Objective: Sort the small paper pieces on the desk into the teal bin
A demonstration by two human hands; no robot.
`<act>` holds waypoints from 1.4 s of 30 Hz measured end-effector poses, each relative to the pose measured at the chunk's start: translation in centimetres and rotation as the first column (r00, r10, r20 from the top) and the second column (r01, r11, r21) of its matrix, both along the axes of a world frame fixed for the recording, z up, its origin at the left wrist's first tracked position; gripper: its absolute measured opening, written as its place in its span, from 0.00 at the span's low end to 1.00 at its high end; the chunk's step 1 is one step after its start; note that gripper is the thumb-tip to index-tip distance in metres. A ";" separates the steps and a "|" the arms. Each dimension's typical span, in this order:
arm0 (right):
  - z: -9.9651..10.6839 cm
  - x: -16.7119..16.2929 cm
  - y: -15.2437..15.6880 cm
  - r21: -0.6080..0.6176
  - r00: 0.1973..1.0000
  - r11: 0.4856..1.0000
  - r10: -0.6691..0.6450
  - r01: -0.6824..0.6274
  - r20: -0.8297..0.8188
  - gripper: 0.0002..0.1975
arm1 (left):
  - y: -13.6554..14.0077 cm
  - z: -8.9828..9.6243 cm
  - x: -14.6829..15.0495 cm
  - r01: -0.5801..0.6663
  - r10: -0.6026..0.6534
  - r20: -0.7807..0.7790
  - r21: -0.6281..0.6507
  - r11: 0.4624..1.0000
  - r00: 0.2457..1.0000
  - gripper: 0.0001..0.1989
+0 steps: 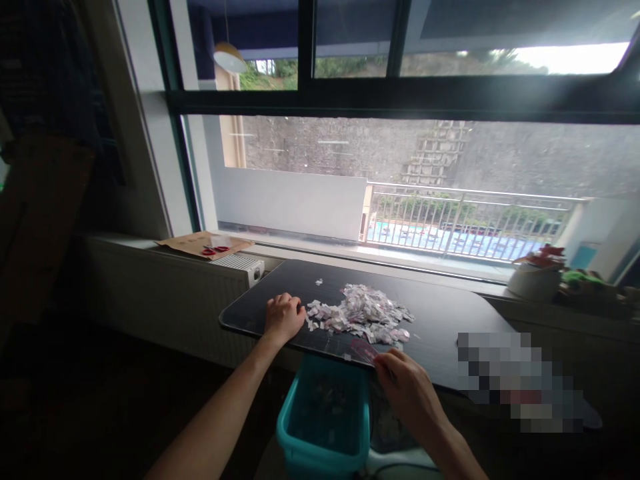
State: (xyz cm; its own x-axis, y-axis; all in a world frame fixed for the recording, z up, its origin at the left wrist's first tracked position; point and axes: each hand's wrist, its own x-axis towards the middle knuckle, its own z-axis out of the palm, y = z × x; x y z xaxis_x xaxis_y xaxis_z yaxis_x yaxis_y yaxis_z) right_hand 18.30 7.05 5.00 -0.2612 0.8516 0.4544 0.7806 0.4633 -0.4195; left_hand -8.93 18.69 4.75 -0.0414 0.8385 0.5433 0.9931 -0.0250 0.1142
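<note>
A heap of small white and pinkish scraps (367, 310) lies on the dark tabletop (440, 327). My left hand (285, 317) rests on the table at the heap's left edge, fingers curled in; whatever may be inside them is hidden. Near the front edge, my right hand (405, 380) pinches a flat, see-through pinkish plastic piece (364, 349), its far end by the heap's near side. Below the table edge, between my arms, stands a teal bin (286, 430) with some scraps in its bottom.
Red-handled scissors (216, 251) lie on brown paper (183, 244) over the radiator (165, 290) at left. A blurred-out object (520, 387) covers the table's right end. A plant pot (535, 281) stands on the right sill. The window (320, 103) rises behind.
</note>
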 end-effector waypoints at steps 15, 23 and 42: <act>0.9 -0.7 -1.6 -0.009 0.992 0.992 0.123 -0.123 0.017 0.14 | -0.8 0.7 0.6 0.140 -0.142 0.098 0.023 0.990 0.985 0.10; 1.1 5.8 3.2 0.042 0.977 0.991 -0.119 0.128 -0.176 0.16 | -2.3 1.6 4.2 0.485 -0.475 0.099 -0.146 0.862 0.874 0.22; -1.4 8.0 5.3 -0.046 0.852 0.964 -0.253 0.262 -0.458 0.16 | -0.7 3.3 14.9 0.697 -0.703 0.133 -0.348 0.626 0.698 0.19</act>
State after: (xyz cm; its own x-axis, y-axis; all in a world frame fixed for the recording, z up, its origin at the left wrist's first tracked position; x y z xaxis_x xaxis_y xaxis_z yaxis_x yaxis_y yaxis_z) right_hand 26.26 12.39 3.56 0.2064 0.8504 0.4839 0.5963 0.2828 -0.7513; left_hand 5.92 17.99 8.02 0.6436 0.7369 0.2067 0.6945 -0.6758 0.2470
